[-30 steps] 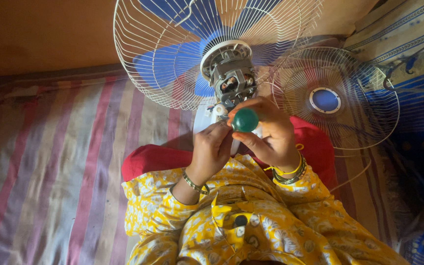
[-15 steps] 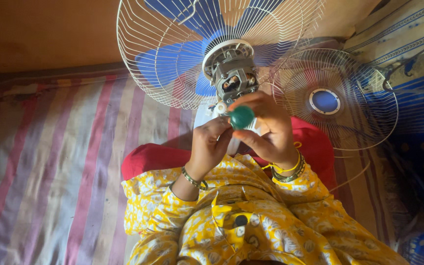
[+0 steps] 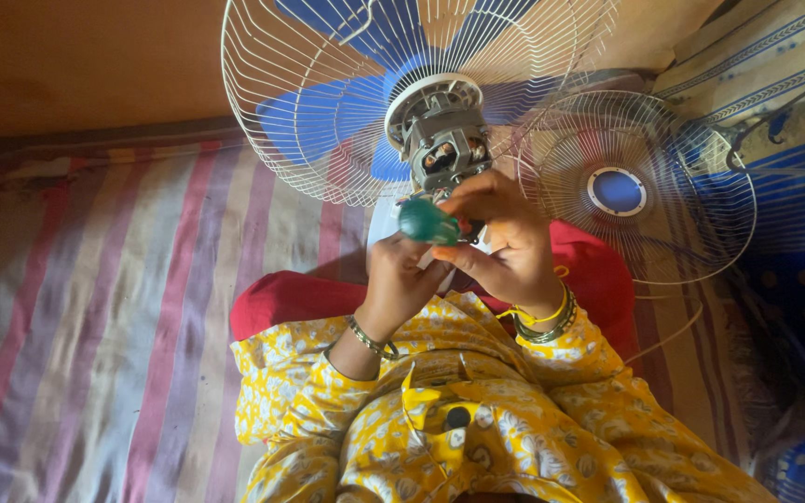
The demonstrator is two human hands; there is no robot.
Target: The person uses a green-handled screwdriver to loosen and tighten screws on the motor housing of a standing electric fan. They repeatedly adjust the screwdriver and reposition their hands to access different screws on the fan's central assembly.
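Observation:
A table fan lies in front of me with its bare grey motor (image 3: 440,140) facing up, behind a white wire guard (image 3: 328,102) that shows blue blades. My right hand (image 3: 505,242) is closed around a screwdriver with a green handle (image 3: 429,224), its tip pointing into the base of the motor. My left hand (image 3: 402,279) grips the fan's white neck just under the motor; what its fingers touch is hidden. Both wrists wear bangles over yellow flowered sleeves.
The second wire guard (image 3: 640,186), with a blue centre disc, lies loose to the right. A striped pink and grey cloth (image 3: 95,307) covers the floor on the left. A blue patterned fabric (image 3: 784,102) lies at the right. A red cloth (image 3: 281,298) covers my knees.
The view has shifted slightly. The screwdriver handle stays at the motor's base and both hands keep their grip.

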